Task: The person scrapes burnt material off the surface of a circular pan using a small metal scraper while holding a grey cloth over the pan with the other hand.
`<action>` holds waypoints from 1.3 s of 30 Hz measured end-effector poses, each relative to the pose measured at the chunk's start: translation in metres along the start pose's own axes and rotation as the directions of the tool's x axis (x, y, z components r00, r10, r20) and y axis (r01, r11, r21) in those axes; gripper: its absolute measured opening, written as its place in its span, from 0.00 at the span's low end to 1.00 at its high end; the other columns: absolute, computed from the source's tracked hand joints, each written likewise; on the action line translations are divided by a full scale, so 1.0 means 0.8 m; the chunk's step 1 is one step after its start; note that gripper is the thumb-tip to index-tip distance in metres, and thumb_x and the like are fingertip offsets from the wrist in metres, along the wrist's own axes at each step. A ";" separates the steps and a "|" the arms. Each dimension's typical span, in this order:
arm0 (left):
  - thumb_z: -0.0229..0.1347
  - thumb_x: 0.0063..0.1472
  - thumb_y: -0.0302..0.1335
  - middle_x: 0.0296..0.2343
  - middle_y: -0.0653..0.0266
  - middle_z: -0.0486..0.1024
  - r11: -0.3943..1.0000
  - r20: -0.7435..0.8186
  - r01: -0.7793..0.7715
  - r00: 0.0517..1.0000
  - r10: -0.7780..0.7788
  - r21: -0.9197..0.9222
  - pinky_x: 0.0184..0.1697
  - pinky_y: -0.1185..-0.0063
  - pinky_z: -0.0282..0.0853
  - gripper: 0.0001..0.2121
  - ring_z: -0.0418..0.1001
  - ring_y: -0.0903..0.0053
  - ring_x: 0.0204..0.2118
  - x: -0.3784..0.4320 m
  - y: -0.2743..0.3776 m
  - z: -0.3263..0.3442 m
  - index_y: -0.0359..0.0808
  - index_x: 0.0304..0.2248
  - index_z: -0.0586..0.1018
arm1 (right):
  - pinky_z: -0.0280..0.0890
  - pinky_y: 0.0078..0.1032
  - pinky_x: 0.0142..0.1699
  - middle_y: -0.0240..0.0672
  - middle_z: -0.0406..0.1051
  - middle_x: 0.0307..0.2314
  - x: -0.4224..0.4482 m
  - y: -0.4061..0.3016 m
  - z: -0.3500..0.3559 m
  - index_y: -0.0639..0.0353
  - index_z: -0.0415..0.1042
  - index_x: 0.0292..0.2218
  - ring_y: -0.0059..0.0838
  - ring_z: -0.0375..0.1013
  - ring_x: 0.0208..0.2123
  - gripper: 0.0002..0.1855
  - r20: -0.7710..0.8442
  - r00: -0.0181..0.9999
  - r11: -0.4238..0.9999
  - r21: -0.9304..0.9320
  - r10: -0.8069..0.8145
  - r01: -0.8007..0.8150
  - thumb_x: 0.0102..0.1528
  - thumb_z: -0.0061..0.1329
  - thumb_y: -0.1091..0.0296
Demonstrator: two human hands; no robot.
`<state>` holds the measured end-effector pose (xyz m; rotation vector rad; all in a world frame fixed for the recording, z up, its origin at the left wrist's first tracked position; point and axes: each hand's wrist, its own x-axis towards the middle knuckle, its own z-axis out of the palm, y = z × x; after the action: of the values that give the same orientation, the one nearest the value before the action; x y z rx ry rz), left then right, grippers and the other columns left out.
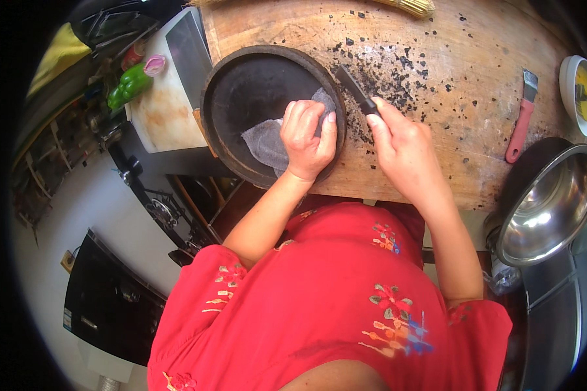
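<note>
A round, black, deep-rimmed pan (239, 93) sits on the wooden table with its right rim before me. My left hand (305, 139) clasps that rim through a grey cloth (264, 144), part of which lies inside the pan. In my right hand (406, 141) is a dark, flat-bladed knife or scraper (353, 88), its handle mostly hidden by my fingers. The blade points up and left, close to the outer side of the rim; whether it touches cannot be told. Black flakes (403, 80) lie scattered around the blade and across the wood.
A red-handled scraper (519, 129) lies on the wooden table (474, 132) to the right. Beyond it are a bowl with yellow contents (583, 95) and a tilted steel basin (550, 205). A straw brush (413, 6) lies at the far edge; green peppers (129, 87) sit left.
</note>
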<state>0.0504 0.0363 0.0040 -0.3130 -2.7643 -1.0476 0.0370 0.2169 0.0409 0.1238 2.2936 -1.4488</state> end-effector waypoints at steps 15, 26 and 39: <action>0.57 0.51 0.17 0.26 0.53 0.71 1.000 -0.024 -0.009 1.000 0.010 0.029 0.35 0.73 0.66 0.05 0.70 0.60 0.30 0.000 0.000 0.004 0.28 0.29 0.74 | 0.69 0.46 0.31 0.52 0.73 0.21 -0.029 0.011 0.013 0.60 0.69 0.43 0.54 0.74 0.24 0.12 -0.037 0.996 0.995 -0.068 -0.080 0.077 0.59 0.45 0.65; 0.56 0.53 0.17 0.26 0.54 0.71 0.999 -0.008 -0.009 1.000 0.010 0.038 0.35 0.73 0.66 0.04 0.70 0.61 0.29 0.002 0.001 0.005 0.28 0.29 0.73 | 0.69 0.45 0.30 0.49 0.74 0.22 -0.017 0.019 0.010 0.61 0.68 0.43 0.52 0.75 0.25 0.13 -0.049 0.987 0.980 -0.138 -0.153 0.145 0.59 0.45 0.65; 0.56 0.50 0.17 0.25 0.54 0.71 0.998 -0.004 -0.029 1.000 0.029 0.058 0.33 0.71 0.64 0.05 0.68 0.60 0.28 -0.001 -0.007 0.005 0.30 0.28 0.73 | 0.70 0.44 0.30 0.48 0.74 0.22 -0.040 0.027 -0.012 0.58 0.70 0.45 0.52 0.75 0.24 0.15 0.042 0.989 0.984 -0.105 -0.140 0.143 0.59 0.46 0.62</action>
<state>0.0494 0.0348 -0.0022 -0.3406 -2.7711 -0.9575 0.0699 0.2400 0.0388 -0.0973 2.3880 -1.3791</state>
